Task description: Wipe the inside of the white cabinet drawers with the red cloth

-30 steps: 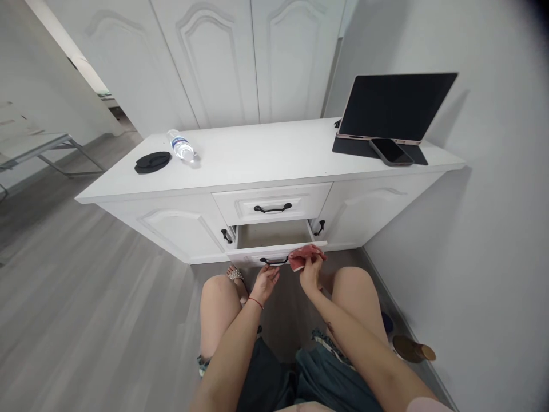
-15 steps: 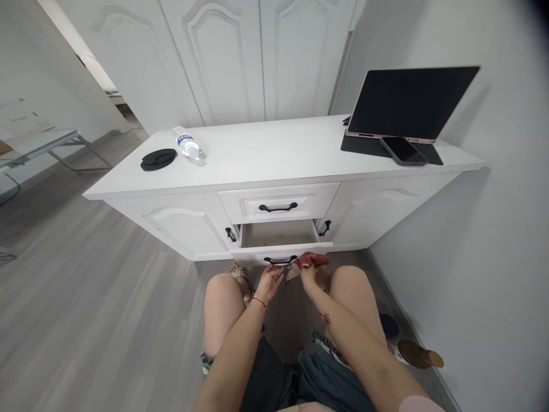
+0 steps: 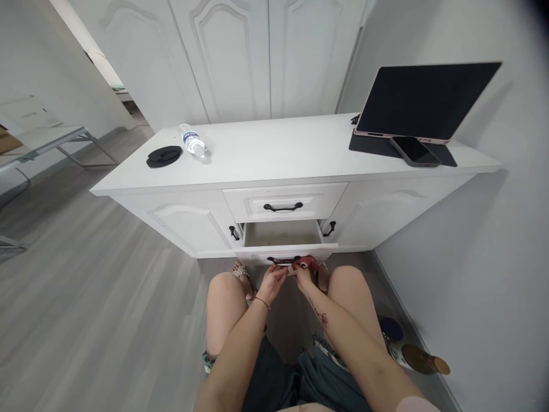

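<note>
A red cloth (image 3: 312, 263) is being held bunched before the face of an open lower drawer, just beside the drawer's black handle (image 3: 277, 261). The right hand (image 3: 303, 278) is gripping it, fingers closed on the fabric. The left hand (image 3: 273, 278) is reaching up beneath the handle, fingers partly curled at the cloth's near edge; whether that grip is closing on the cloth cannot be told. The lower drawer (image 3: 281, 233) is standing open, a small dark speck showing on its pale bottom. Above, the upper drawer (image 3: 246, 205) is sitting closed. On the white desk (image 3: 274, 151), a clear bottle (image 3: 194, 141) is lying on its side near a flat black object (image 3: 164, 156), while a phone (image 3: 415, 151) is resting before a dark-screened device (image 3: 426, 103).
</note>
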The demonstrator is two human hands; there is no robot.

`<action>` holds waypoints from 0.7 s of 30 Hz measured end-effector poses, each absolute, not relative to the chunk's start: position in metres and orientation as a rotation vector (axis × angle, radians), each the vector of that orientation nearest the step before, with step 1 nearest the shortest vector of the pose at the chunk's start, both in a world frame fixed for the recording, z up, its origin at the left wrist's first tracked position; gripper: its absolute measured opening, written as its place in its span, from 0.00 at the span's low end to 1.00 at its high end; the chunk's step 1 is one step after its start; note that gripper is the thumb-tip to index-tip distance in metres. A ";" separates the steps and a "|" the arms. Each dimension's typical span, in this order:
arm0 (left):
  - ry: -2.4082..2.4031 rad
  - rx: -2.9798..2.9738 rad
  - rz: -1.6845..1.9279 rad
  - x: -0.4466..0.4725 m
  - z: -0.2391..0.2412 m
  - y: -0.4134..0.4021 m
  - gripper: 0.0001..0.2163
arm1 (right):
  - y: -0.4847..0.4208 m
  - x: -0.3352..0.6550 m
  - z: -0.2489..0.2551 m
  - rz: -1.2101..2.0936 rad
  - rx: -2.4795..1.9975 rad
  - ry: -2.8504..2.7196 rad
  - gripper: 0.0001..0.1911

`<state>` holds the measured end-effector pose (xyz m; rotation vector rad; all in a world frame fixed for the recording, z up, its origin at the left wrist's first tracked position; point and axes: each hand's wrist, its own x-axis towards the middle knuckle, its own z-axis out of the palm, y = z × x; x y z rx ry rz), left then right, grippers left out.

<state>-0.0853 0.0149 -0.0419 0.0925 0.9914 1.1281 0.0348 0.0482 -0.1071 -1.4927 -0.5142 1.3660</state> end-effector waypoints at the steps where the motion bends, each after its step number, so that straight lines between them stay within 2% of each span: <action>1: 0.986 0.098 1.127 -0.086 -0.042 0.015 0.15 | 0.047 0.032 -0.105 1.401 -1.491 -0.452 0.11; 13: 1.078 0.121 1.117 -0.096 -0.041 0.013 0.13 | 0.041 -0.005 -0.087 1.659 -1.351 -0.135 0.12; 21: 1.463 0.018 1.426 -0.140 -0.057 0.012 0.09 | 0.041 -0.031 -0.077 1.829 -1.218 -0.077 0.08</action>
